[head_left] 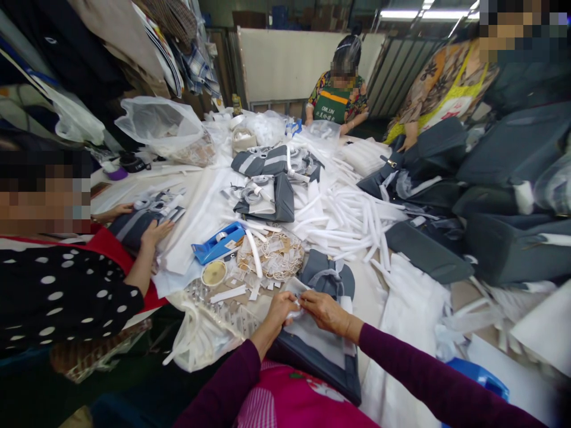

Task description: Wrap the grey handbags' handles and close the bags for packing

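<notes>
My left hand (282, 308) and my right hand (329, 312) meet over a dark grey bag (328, 362) at the table's near edge. Fingers of both are pinched together on a small piece of whitish wrapping (292, 314), whose exact kind is hard to make out. Pale sheet material covers part of the bag's front under my wrists. Just beyond my fingers lies the bag's dark upper part (321, 268) with a clear-wrapped strap on it. A white foam strip (347, 306) lies beside my right hand.
A blue tape dispenser (218, 242), a heap of stringed tags (272, 255) and a yellow-topped tin (215, 273) lie ahead left. White foam tubes (352, 220) spread over the middle. Dark bags (513, 238) pile up right. Co-workers stand left, opposite and far right, one handling a bag (138, 223).
</notes>
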Tool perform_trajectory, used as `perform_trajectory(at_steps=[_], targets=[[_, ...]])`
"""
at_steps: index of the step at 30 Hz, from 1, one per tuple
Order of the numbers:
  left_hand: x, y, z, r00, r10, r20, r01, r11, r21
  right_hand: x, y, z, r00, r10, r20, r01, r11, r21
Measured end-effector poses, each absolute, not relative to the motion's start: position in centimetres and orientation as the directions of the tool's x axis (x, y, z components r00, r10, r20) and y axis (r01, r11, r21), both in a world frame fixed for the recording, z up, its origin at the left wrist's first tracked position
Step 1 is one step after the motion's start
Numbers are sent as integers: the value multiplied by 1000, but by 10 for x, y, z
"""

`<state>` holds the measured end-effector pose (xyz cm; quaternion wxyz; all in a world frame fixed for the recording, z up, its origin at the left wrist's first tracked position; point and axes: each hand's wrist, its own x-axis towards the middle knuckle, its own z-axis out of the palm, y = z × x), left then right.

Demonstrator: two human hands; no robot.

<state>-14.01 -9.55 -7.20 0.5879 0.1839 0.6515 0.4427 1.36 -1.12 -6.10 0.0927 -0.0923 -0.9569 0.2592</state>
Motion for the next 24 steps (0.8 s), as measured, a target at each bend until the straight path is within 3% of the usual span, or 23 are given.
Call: perform_trajectory(at_steps=[9, 17, 21, 24], targets=[[-148, -97, -69, -147, 827, -543, -297, 487, 822, 16, -14, -65, -933, 322, 162, 202, 839, -506], [-146, -94, -72, -185, 835, -519, -200, 485, 851, 14, -21, -63, -878, 464, 116, 289, 708, -644], [-148, -91, -69, -186, 846, -500, -152, 478, 865, 32, -36, -47, -684, 708, 178, 296, 492, -819], [-148, -90, -66, -168, 854, -492, -116, 478, 871, 82, -48, -35, -345, 926, 153, 291, 261, -921]])
